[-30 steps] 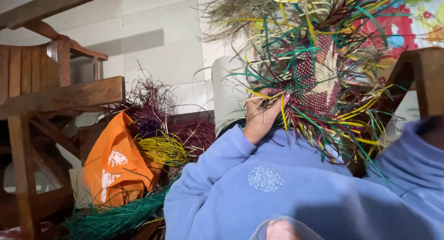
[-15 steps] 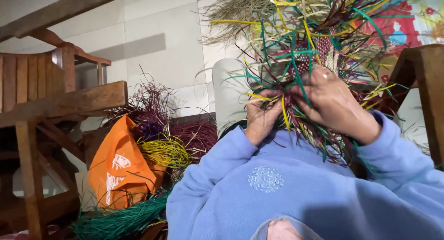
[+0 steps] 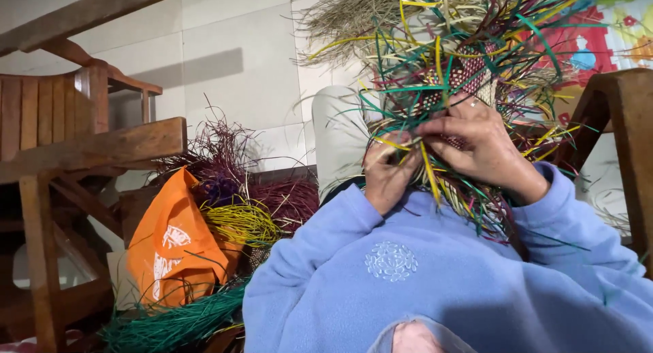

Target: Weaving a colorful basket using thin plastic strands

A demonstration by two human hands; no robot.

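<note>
Up in the upper middle of the frame a woven piece (image 3: 469, 74) is bristling with loose strips, stiff and flat, in green, yellow, red and pale straw, fanning out in every direction around a tight checked weave of dark red and cream. Both hands are pressing into its lower edge: the left hand (image 3: 389, 171) is curling its fingers shut around a bunch of yellow and green strips, and the right hand (image 3: 484, 145) is lying over the weave with a ring showing, fingers bent and pinching strands just beside the left one. Compared with a second ago, the right hand is now in on the work, where only the left one was at the piece then; half a second back it was already there, and it is sitting a touch lower now. Soft, fleecy blue sleeves (image 3: 340, 258) are filling the lower right of the frame. At lower left an orange bag (image 3: 173, 251) is slumping among bundles of yellow fibre (image 3: 241, 224), purple fibre (image 3: 218, 162) and green fibre (image 3: 170, 326), beside a slatted wooden chair (image 3: 61, 142) at the left edge.
</note>
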